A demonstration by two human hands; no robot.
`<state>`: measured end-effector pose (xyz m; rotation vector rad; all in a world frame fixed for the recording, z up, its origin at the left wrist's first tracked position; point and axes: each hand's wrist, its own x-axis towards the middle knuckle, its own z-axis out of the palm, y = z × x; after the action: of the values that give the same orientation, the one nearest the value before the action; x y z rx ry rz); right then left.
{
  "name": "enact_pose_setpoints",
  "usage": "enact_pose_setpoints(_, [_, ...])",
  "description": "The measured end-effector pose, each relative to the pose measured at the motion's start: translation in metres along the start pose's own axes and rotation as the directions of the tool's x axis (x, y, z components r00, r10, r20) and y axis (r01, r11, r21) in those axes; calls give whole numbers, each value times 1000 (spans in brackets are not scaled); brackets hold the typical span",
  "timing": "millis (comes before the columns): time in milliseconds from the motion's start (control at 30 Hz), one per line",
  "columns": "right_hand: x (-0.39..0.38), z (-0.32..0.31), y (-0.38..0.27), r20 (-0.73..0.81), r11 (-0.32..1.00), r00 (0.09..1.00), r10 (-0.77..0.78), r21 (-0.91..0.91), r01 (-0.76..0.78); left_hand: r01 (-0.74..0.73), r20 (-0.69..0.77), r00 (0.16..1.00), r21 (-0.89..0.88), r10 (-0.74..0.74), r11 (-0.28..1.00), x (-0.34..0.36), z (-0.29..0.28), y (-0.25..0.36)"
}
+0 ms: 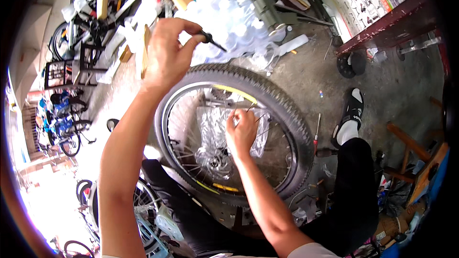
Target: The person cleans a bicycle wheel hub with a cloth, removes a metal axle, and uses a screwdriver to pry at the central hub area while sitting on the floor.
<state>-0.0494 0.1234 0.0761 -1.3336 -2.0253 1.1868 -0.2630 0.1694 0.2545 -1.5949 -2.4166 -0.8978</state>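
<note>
My left hand (169,52) is raised above the upper left of the tyre, pinching a small black tool (209,39) with a thin end. A bicycle wheel (282,110) with a knobbly black tyre and yellow rim markings lies between my legs. Inside its rim my right hand (241,131) has curled fingers among the thin spokes; what they grip, if anything, is too small to make out. A crumpled clear plastic bag (210,124) shows through the spokes, near the hub (217,161).
Wrapped water bottles (229,19) and a folded olive object (260,7) lie ahead. Bicycles (67,134) stand at left. A screwdriver (316,138) lies by my shoed foot (351,112). A maroon board edge (375,21) is at upper right, wooden pieces (411,148) at right.
</note>
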Motion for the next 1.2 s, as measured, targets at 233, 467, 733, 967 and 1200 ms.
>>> enact_pose_setpoints(233, [-5,-14,-23,-28,1000,1000,11,30,-10,-273,598,790,144,136,951,40,99,-2])
enact_pose_setpoints(467, [-3,-20,-26,50,998,999,10,63,-13,-626,886,390,55,250,778,48,179,4])
enact_pose_setpoints(733, [0,-27,-26,92,997,996,-3,79,-4,-601,859,413,9,301,799,54,207,17])
enact_pose_setpoints(967, [1,-24,-22,90,988,996,10,150,-23,-585,797,538,119,274,802,46,196,29])
enact_pose_setpoints(1200, [1,-29,-24,132,992,991,13,121,-29,-503,727,652,199,218,841,39,202,13])
